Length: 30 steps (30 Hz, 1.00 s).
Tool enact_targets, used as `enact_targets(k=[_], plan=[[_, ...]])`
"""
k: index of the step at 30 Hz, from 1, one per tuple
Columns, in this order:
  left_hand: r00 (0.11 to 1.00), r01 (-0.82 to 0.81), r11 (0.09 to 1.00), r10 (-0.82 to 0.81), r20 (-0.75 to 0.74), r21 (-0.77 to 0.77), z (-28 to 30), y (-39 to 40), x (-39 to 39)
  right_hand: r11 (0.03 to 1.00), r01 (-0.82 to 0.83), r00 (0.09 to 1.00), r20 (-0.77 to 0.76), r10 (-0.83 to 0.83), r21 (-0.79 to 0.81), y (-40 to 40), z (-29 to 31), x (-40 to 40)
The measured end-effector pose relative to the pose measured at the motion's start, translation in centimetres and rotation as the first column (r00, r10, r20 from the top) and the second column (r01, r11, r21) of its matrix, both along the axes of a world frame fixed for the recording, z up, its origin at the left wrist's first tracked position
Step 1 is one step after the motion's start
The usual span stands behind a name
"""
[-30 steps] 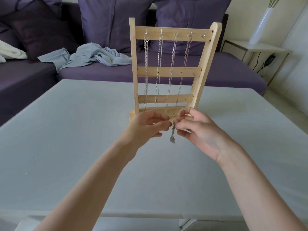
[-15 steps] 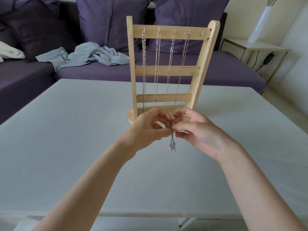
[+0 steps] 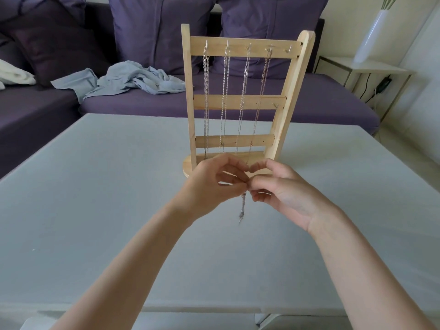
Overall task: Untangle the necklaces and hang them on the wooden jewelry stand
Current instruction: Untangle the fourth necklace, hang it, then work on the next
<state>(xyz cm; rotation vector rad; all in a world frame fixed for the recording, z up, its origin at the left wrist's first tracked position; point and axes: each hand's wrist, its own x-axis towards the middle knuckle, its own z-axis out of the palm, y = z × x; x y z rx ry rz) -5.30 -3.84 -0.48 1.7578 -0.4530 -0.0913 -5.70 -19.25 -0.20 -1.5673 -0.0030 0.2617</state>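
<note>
Purple sofa (image 3: pixel 238 103) filled the background, with dark cushions (image 3: pixel 162 32) along its back and a crumpled grey cloth (image 3: pixel 128 79) on the seat. At the far right a white vase (image 3: pixel 371 36) stood on a small side table (image 3: pixel 371 67). In front of the sofa lay a pale grey table (image 3: pixel 95 210), and on it stood the wooden stand (image 3: pixel 190 91), upright on a rounded base, with three crossbars and a row of small hooks along the top bar. Four necklaces (image 3: pixel 223 96) hung from four of those hooks, each a thin silver chain running down past the middle and lower bars towards the base; the fifth hook, at the right end, was bare.

Both hands met just in front of the stand's base, above the table. The left hand (image 3: pixel 212 186) had its fingers curled, thumb and forefinger pinching a small knot of chain (image 3: pixel 242 208). The right hand (image 3: pixel 285 191) faced it, fingertips touching the left's, also pinching the same knot at its top. From the pinch the knot hung straight down between the hands, a short twisted silver strand ending in a small clasp or pendant, too fine to tell which. Whether the hanging chains joined that knot could not be told, as the hands hid their lower ends
</note>
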Motion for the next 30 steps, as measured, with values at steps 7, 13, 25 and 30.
enact_targets(k=[7,13,25,30], plan=[[0.999,0.019,0.998,-0.021,0.032,0.064,0.0,0.2,0.2,0.999,-0.013,0.999,-0.038,0.015,0.046,-0.1,0.0,-0.1],[0.991,0.044,0.996,-0.054,-0.122,-0.08,-0.1,0.3,0.2,0.991,-0.078,0.996,-0.045,0.083,0.108,-0.4,0.4,-0.1],[0.981,-0.055,0.998,0.047,-0.187,-0.041,-0.1,0.5,0.2,0.999,0.013,1.0,0.024,-0.014,0.049,-0.7,0.6,-0.1],[0.991,-0.065,0.996,0.072,-0.116,0.064,-0.5,-0.6,-0.4,0.998,0.023,1.0,-0.012,-0.023,-0.052,0.0,0.2,-0.1]])
